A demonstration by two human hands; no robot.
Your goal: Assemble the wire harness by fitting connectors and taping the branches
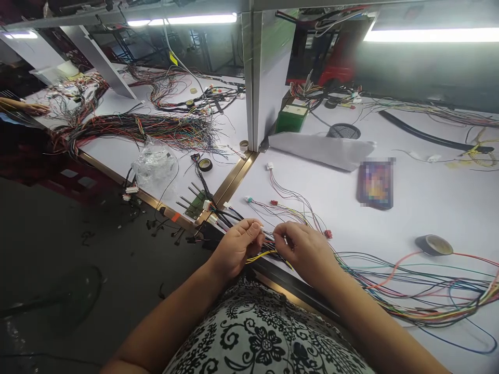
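Above the table's near edge, my left hand (236, 248) is closed in a pinch, thumb against the index finger. A tiny whitish bit shows at its fingertips, too small to name. My right hand (306, 252) is just to the right, its thumb and fingers pressed together; whatever they hold is hidden. Beneath and between the hands runs a bundle of wires, with yellow wires (263, 255) nearest me. White connectors (207, 205) on dark cables lie left of my left hand. Beyond my hands are thin wires ending in red connectors (328, 234) and a white connector (270, 166).
Long coloured wires (421, 306) spread over the right side, near a tape roll (434, 245). A pixelated flat object (376, 183) lies farther back. At left are a pin board (195, 204), a plastic bag (154, 163) and a thick wire bundle (148, 129). Another person's hand (36, 109) appears far left.
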